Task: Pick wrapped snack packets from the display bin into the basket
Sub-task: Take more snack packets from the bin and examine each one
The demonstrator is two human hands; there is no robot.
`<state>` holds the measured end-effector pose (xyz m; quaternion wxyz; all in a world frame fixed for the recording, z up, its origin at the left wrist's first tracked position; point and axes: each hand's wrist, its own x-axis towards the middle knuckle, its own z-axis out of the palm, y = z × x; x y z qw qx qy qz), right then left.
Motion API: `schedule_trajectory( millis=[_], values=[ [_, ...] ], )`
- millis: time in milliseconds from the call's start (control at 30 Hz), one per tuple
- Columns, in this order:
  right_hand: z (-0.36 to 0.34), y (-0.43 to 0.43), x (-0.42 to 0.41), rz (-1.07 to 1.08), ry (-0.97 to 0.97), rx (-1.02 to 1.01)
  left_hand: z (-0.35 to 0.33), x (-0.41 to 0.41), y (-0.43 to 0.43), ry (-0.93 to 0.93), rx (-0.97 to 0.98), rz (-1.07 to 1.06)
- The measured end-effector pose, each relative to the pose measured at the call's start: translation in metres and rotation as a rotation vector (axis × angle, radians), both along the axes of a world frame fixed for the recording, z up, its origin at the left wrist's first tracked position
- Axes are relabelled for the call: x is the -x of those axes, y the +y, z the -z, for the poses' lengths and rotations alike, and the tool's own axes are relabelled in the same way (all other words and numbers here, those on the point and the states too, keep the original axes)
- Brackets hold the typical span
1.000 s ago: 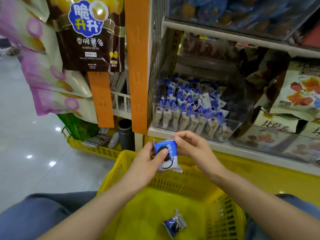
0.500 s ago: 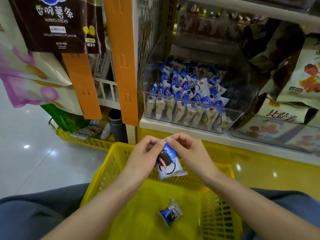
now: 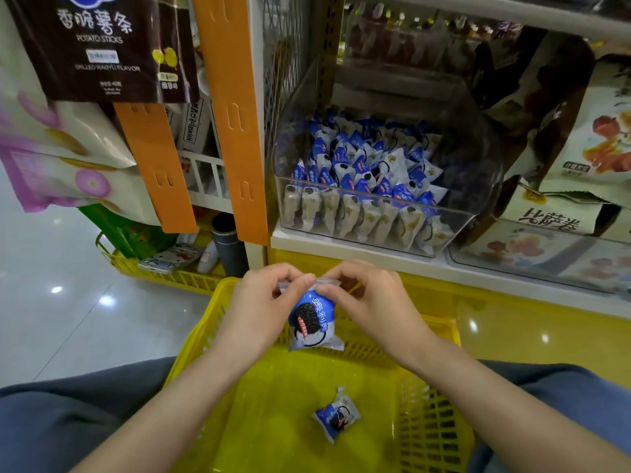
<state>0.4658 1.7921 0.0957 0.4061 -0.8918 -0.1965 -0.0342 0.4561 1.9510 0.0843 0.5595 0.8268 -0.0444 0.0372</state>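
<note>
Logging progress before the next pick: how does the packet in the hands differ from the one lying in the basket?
The held packet hangs upright over the far rim of the basket; the basket packet lies tilted on its floor. The left hand and right hand pinch the held packet's top seal; nothing touches the basket packet. Both have blue-and-white wrappers with a dark cookie picture.

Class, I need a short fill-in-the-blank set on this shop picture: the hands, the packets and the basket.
The left hand and right hand both pinch the held packet by its ______ edge.
The basket beneath them is ______ in colour.
On the basket floor lies ______ loose packet.
The brown bag at upper left reads POTATO ______.
Missing words: top, yellow, one, STICKS.
</note>
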Motion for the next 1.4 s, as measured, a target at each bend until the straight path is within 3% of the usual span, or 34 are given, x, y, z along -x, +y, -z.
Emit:
schedule_trajectory(
  millis=[133, 200, 367, 533, 633, 767, 833, 900, 1033, 1233, 1400],
  values=[
    [-0.007, -0.004, 0.001, -0.048, -0.304, 0.220, -0.003, -0.001, -0.005, 0.212, 0.259, 0.015],
    [-0.009, -0.008, 0.000, -0.054, -0.337, 0.212, -0.006, 0.000, -0.007, 0.288, 0.360, 0.046],
    [-0.008, -0.007, -0.007, 0.175, -0.041, -0.195, -0.006, 0.002, -0.011, 0.448, 0.449, 0.075],
    [-0.010, -0.005, -0.017, 0.312, 0.398, -0.560, -0.004, -0.001, -0.009, 0.291, 0.482, -0.114],
    [-0.007, -0.003, -0.014, 0.270, 0.566, -0.540, -0.005, -0.004, -0.005, 0.224, 0.463, -0.194],
    [0.004, 0.000, -0.010, 0.177, 0.670, -0.299, -0.006, -0.006, -0.003, 0.212, 0.425, -0.195],
    [0.010, 0.001, -0.007, 0.123, 0.560, -0.035, -0.007, -0.004, -0.002, 0.128, 0.288, -0.181],
    [0.013, 0.003, -0.004, 0.066, 0.323, 0.148, -0.008, -0.002, -0.002, -0.002, 0.083, -0.146],
    [0.010, 0.009, -0.001, 0.003, 0.065, -0.026, -0.008, 0.005, -0.005, -0.166, -0.129, -0.039],
    [0.004, 0.009, -0.004, 0.107, 0.149, -0.272, -0.008, 0.007, -0.008, -0.165, -0.053, -0.058],
    [-0.002, 0.005, 0.002, 0.027, -0.243, -0.028, -0.007, 0.001, -0.012, 0.013, 0.154, -0.032]
  ],
)
